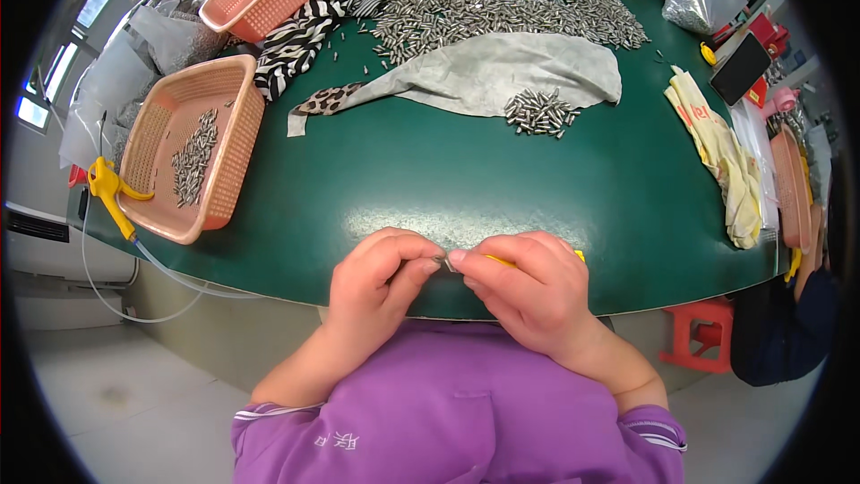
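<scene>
Your purple sleeves point(448, 412) fill the bottom of the view, and just above them your two hands meet at the near edge of the green table point(448, 179). Your left hand point(381, 282) is curled, and its thumb and forefinger pinch one end of a small metal pin point(445, 262). Your right hand point(528, 291) pinches the other end, and it also holds a thin yellow tool point(502, 261) under the fingers. Further away, a small heap of pins point(540, 113) lies on a grey cloth point(502, 67), with a much larger heap point(502, 0) behind it. At your left stands a pink basket point(193, 148) with some pins inside.
</scene>
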`<action>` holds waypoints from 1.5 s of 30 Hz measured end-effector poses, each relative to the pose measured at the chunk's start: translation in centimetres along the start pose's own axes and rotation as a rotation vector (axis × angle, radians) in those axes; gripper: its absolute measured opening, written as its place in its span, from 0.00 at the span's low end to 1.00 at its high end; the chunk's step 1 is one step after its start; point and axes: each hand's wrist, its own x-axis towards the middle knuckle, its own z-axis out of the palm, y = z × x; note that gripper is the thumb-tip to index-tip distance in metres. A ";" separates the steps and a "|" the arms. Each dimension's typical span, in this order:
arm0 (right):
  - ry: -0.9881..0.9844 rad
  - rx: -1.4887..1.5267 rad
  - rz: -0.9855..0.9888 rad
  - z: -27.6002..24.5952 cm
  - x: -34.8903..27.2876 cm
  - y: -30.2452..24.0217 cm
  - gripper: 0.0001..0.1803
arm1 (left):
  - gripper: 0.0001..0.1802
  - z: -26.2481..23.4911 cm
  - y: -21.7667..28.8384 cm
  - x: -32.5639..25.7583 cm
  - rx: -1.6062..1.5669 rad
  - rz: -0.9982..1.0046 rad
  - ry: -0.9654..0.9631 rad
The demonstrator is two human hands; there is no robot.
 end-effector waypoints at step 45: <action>-0.016 0.063 0.017 0.0 0.2 -0.1 0.19 | 0.05 -0.1 -0.1 0.1 0.005 0.007 -0.027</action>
